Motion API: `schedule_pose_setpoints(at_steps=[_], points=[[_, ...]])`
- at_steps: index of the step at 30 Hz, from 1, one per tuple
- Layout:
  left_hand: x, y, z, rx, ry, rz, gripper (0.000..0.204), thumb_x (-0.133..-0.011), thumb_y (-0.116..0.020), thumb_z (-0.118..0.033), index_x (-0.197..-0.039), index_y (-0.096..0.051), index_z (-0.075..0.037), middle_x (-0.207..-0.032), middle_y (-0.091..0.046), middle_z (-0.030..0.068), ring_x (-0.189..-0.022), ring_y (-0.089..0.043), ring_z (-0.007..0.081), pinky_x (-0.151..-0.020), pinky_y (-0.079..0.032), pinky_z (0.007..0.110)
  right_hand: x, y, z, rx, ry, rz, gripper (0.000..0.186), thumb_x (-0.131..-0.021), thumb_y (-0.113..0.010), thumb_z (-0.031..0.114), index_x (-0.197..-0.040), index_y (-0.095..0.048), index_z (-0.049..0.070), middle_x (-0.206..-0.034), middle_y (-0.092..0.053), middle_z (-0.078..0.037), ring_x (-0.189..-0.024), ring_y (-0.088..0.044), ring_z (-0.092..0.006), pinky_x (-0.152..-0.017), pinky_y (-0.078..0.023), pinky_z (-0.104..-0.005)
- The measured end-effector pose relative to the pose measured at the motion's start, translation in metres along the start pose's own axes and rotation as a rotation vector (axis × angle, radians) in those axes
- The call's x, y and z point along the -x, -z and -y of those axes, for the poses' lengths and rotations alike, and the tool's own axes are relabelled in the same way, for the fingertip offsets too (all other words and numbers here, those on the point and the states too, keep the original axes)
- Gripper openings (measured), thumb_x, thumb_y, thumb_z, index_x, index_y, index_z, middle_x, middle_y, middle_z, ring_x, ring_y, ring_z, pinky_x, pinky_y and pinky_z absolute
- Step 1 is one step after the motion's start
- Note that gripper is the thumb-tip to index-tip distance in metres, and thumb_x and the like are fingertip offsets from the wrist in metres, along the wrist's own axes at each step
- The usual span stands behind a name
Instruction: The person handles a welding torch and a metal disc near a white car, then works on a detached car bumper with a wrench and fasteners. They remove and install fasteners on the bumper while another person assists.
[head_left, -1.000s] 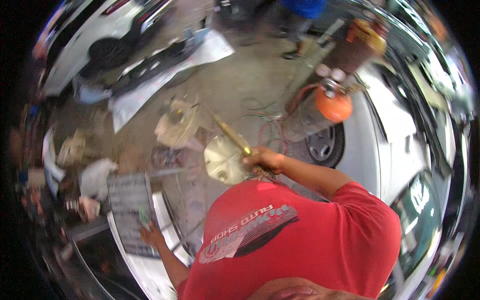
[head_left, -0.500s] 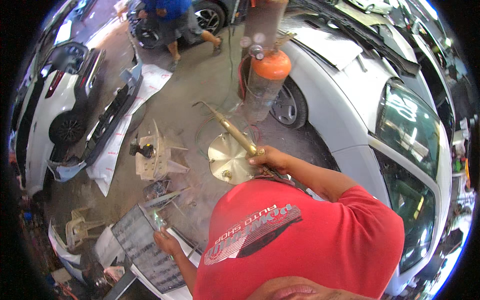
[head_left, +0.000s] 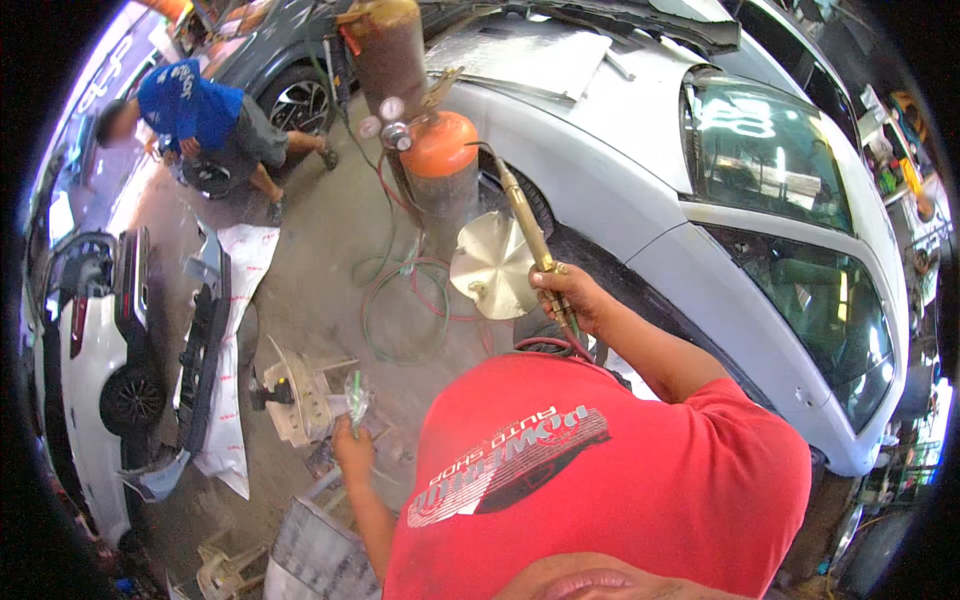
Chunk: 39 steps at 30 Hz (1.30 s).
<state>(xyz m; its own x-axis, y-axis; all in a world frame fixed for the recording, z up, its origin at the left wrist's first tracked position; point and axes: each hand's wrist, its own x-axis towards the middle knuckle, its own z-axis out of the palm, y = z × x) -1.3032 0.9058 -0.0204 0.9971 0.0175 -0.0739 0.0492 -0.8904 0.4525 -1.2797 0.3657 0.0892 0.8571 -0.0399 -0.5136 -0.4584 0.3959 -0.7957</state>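
Observation:
My right hand [head_left: 572, 296] is wrapped round the handle of a brass gas torch [head_left: 526, 218]. The torch points away from me, its thin bent tip in front of an orange-topped gas cylinder [head_left: 442, 150]. Red and green hoses [head_left: 572, 330] run from its rear end. A round, shiny metal disc [head_left: 486, 268] shows behind the torch, lower down; what supports it is hidden. My left hand [head_left: 352, 446], fingers closed, holds up a small clear, green-tinted object [head_left: 357, 396], too blurred to name. It is over the floor beside a beige plastic chair [head_left: 295, 385].
A silver car [head_left: 640, 210] stands at the right. Pressure gauges [head_left: 392, 130] sit by the cylinder, with coiled hoses [head_left: 405, 355] on the floor. At left are a loose bumper [head_left: 200, 350] on white sheeting and a white car [head_left: 90, 400]. A person in blue [head_left: 195, 110] is at far left.
My view has turned rightward. The torch has swung more upright and nearer the cylinder. My left hand has moved forward and up with the clear object. The person in blue appears further left.

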Motion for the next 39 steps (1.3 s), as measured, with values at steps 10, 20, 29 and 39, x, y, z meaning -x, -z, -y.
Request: schedule_pose_setpoints(at_steps=[10,20,29,39], points=[[-0.197,-0.038,-0.268,0.182,-0.293,0.150,0.049,-0.090,-0.068,-0.018,-0.135,-0.061,-0.002,-0.123,-0.069,0.0271,-0.118,-0.066,0.0434,-0.101,-0.050,0.046,-0.074,0.114,0.104,-0.229,0.216,-0.080,0.030,-0.090,-0.077,0.029,-0.106,-0.060,0.010,-0.078,-0.055,0.002,-0.063,-0.058,-0.0111,-0.054,-0.049,-0.0284],[-0.435,-0.156,-0.614,-0.026,-0.686,0.363,0.041,-0.092,-0.053,-0.010,-0.131,-0.061,-0.002,-0.113,-0.069,0.0303,-0.107,-0.065,0.0494,-0.097,-0.049,0.056,-0.173,0.276,0.197,-0.379,0.141,-0.207,0.036,-0.088,-0.081,0.036,-0.109,-0.063,0.012,-0.079,-0.059,0.001,-0.065,-0.060,-0.0133,-0.054,-0.050,-0.0307],[-0.574,-0.290,-0.866,-0.103,-1.063,0.089,0.071,-0.090,-0.070,-0.028,-0.150,-0.044,0.001,-0.152,-0.046,0.0275,-0.142,-0.042,0.0441,-0.116,-0.039,0.047,-0.156,0.320,0.198,-0.555,0.226,-0.318,0.038,-0.087,-0.081,0.034,-0.110,-0.060,0.011,-0.076,-0.057,0.000,-0.060,-0.058,-0.0136,-0.052,-0.050,-0.0289],[-0.501,-0.301,-0.831,0.665,-0.496,1.171,0.086,-0.092,-0.070,-0.057,-0.153,-0.044,-0.001,-0.149,-0.053,0.0210,-0.140,-0.049,0.0357,-0.118,-0.039,0.047,-0.170,0.306,0.222,-0.502,0.256,-0.390,0.044,-0.086,-0.082,0.033,-0.112,-0.057,0.007,-0.075,-0.057,-0.001,-0.056,-0.057,-0.0129,-0.049,-0.050,-0.0274]])
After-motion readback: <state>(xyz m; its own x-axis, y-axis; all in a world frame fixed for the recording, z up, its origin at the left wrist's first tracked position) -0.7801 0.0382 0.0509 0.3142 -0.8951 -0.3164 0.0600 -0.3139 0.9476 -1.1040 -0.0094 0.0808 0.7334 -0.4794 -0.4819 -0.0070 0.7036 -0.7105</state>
